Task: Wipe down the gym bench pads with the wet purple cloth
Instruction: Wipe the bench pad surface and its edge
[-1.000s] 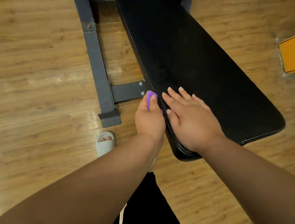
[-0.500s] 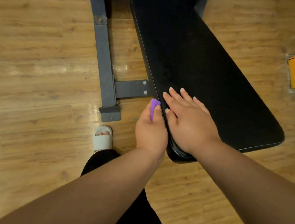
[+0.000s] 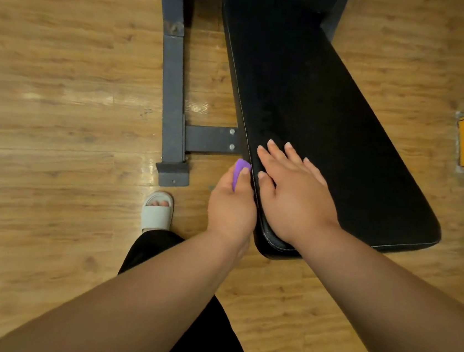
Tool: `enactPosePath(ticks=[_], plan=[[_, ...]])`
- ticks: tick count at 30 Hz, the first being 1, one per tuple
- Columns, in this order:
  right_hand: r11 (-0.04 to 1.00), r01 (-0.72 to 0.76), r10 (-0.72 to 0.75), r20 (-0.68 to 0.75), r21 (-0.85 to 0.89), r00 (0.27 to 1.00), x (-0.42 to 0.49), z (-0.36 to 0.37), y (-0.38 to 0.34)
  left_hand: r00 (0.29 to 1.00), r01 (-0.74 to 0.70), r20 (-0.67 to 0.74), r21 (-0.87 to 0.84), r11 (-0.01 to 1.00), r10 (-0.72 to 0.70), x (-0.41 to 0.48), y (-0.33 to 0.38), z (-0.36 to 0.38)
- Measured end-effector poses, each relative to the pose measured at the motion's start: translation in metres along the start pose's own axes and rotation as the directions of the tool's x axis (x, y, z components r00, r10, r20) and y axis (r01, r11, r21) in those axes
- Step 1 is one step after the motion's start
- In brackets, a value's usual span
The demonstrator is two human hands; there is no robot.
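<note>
Wood-plank floor [image 3: 63, 69] beneath a black bench pad [image 3: 332, 123] on a dark steel frame [image 3: 174, 91]. My left hand [image 3: 232, 204] is curled round the purple cloth [image 3: 240, 171], which is bunched small and pressed against the pad's left side wall near its close end. Only a tuft shows past my fingertips. My right hand [image 3: 295, 194] lies flat on the pad top just beside it, fingers straight and holding nothing, apparently as a brace.

Likely hazards, as I judge them:
- (a) So tight a wad touches little vinyl, so a stroke along the side may leave streaks unwiped.
- (b) Pushing farther along the edge brings my knuckles toward the bolted cross-brace [image 3: 211, 140], which sits close under the pad.
- (c) Squeezing a wet cloth here may drip onto the floor near my sandal [image 3: 157, 210] and make it slick.
- (d) The patch under my right palm goes uncleaned unless I lift it.
</note>
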State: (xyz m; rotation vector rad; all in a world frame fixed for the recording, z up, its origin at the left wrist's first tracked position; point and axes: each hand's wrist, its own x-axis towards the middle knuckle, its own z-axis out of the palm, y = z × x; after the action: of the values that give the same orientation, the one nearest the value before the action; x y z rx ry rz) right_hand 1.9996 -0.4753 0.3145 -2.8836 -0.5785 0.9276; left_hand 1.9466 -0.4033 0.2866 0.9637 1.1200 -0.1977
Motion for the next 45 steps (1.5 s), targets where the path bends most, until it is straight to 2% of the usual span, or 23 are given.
enactPosePath(ticks=[3,6,9,12,16,19,21,24,26,30,33,37,41,45], plan=[[1.000,-0.004,0.004,0.007,-0.004,1.000,0.000,-0.001,0.000,0.996,0.070,-0.045,-0.020,0.997,-0.071,0.019,0.009,0.005],[1.000,-0.004,0.004,0.005,0.004,1.000,0.000,-0.001,0.000,0.986,0.166,-0.002,-0.126,0.978,-0.168,0.027,0.009,0.006],[1.000,0.005,-0.005,-0.002,0.011,1.000,0.000,0.000,0.001,0.998,0.063,0.012,-0.066,0.996,-0.062,0.016,-0.005,0.000],[1.000,0.013,-0.013,-0.007,0.016,1.000,0.000,0.001,0.001,0.999,0.036,0.037,-0.034,0.999,-0.035,0.007,-0.014,-0.004],[1.000,0.013,-0.013,-0.004,0.008,1.000,0.000,0.000,0.001,0.993,0.100,-0.058,-0.043,0.994,-0.102,0.018,0.002,0.004],[1.000,0.014,-0.014,-0.007,0.016,1.000,0.000,0.000,0.001,0.981,0.187,-0.023,-0.116,0.975,-0.191,0.023,0.003,0.004],[1.000,0.015,-0.015,-0.013,0.024,1.000,-0.001,0.001,0.001,0.987,0.162,0.002,-0.086,0.983,-0.162,0.012,0.001,0.000],[0.999,0.022,-0.022,-0.015,0.032,1.000,-0.001,0.000,0.001,0.999,0.047,0.012,0.105,0.993,-0.049,-0.011,-0.006,-0.008],[0.999,0.029,-0.028,-0.005,0.038,1.000,-0.002,-0.001,0.002,1.000,-0.020,0.027,0.170,0.985,0.015,-0.018,-0.010,-0.010],[0.996,0.062,-0.062,0.006,0.061,0.998,-0.007,-0.004,0.002,1.000,-0.010,-0.008,0.122,0.992,0.011,0.002,0.003,-0.002],[0.995,0.097,-0.096,0.027,-0.003,0.995,-0.017,-0.005,0.005,1.000,-0.012,-0.006,0.081,0.997,0.013,0.004,0.007,0.001],[0.993,0.113,-0.112,0.027,-0.045,0.993,-0.041,-0.002,0.014,0.992,-0.117,0.058,0.188,0.975,0.107,-0.038,-0.008,-0.012],[0.988,0.123,-0.129,-0.061,-0.091,0.990,-0.054,0.006,0.016,0.981,-0.192,0.075,0.260,0.946,0.178,-0.047,-0.013,-0.018],[0.992,0.104,-0.114,-0.151,-0.074,0.982,-0.053,0.013,0.013,0.987,-0.162,0.023,0.188,0.969,0.161,-0.027,-0.007,-0.008]])
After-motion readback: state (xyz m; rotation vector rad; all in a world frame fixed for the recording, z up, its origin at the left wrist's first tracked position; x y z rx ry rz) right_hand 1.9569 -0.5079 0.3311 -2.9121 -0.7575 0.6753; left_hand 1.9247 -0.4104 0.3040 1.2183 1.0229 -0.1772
